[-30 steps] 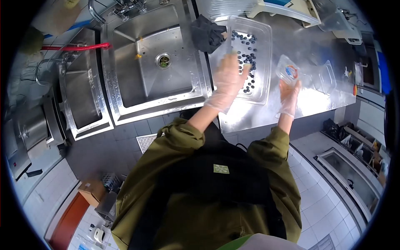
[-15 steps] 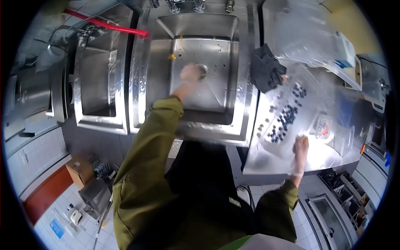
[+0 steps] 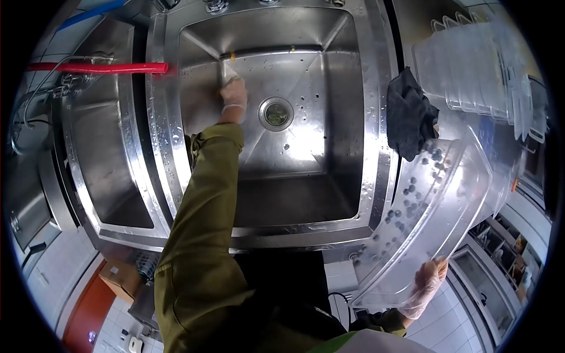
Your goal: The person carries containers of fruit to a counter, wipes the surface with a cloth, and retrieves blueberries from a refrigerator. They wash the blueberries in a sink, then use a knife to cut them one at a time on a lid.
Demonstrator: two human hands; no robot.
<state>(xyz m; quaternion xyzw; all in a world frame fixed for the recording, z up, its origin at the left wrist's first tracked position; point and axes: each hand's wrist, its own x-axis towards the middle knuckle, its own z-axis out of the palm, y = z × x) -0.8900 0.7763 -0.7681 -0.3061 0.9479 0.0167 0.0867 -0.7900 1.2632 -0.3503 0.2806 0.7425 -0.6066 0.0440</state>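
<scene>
My left hand (image 3: 234,97), in a thin clear glove, is down in the steel sink (image 3: 309,150), left of the drain (image 3: 275,114). Its fingers are curled closed against the sink floor, and anything inside them is hidden. My right hand (image 3: 428,285), also gloved, grips the near edge of a long clear plastic container (image 3: 456,203). That container sits tilted over the counter's front edge. Dark blueberries (image 3: 406,215) show along its left side. A crumpled dark grey cloth (image 3: 410,115) lies by its far end.
Stacked clear plastic containers (image 3: 477,67) stand at the back right. A second sink basin (image 3: 115,159) lies left, with a red hose (image 3: 112,68) across its far end. Small orange scraps (image 3: 232,56) stick near the sink's back wall. A cardboard box (image 3: 122,278) is on the floor.
My left hand has moved left from the drain, to where an orange scrap lay. My right hand, a fist over the counter before, now holds the clear container's edge. The view has shifted.
</scene>
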